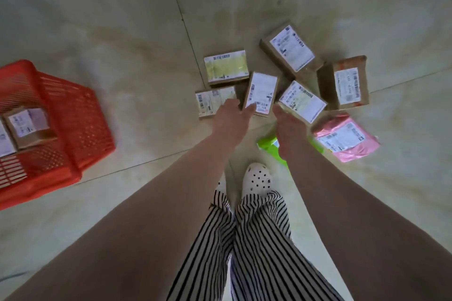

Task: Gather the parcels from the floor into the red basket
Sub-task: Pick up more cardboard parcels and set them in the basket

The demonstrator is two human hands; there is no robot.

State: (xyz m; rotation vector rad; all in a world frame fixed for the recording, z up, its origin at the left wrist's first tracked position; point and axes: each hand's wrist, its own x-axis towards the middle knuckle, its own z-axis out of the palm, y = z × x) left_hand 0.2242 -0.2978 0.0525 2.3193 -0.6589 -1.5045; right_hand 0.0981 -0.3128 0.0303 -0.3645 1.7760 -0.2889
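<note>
Several cardboard parcels with white labels lie clustered on the floor ahead of me. My left hand reaches down with its fingers on the near end of the middle parcel; another small parcel lies just left of it. My right hand reaches to the near corner of a tilted parcel; its fingers are hidden behind the hand. A pink bag parcel lies to the right and a green bag shows under my right wrist. The red basket stands at the left with two parcels inside.
Farther off lie a parcel with a yellowish label, a long box and a brown taped box. My striped trousers and a white clog stand below the hands. Pale tiled floor stretches between basket and parcels.
</note>
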